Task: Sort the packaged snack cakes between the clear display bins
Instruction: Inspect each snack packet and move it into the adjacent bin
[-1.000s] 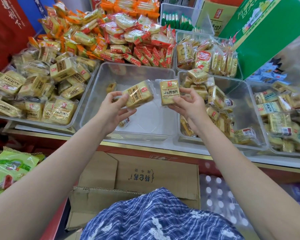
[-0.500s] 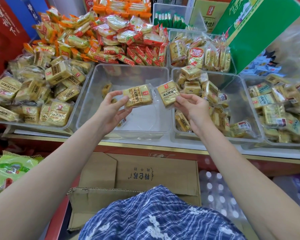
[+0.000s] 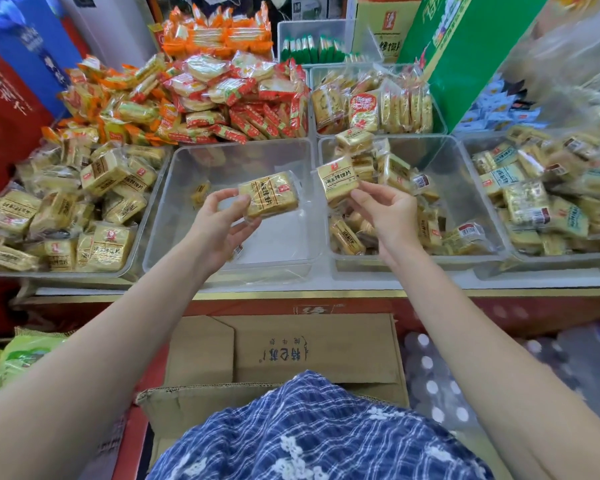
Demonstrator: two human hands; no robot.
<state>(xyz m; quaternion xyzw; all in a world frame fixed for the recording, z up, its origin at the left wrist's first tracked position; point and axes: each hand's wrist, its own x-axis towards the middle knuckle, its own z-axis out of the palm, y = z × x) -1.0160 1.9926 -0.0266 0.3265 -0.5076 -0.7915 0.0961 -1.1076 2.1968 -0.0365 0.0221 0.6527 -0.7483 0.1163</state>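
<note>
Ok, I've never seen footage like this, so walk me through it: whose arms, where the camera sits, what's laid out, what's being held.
No machine here: a person wears a camera on the head, looking down at their own arms. The left hand holds one wrapped snack cake over a nearly empty clear bin. The right hand pinches a second cake above the half-full bin beside it. More bins and heaps of wrapped snacks surround them; a cardboard box sits below.

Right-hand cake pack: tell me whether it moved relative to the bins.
Yes. The cake pack in the right hand shifted right, from over the middle bin to over the fuller bin.
</note>
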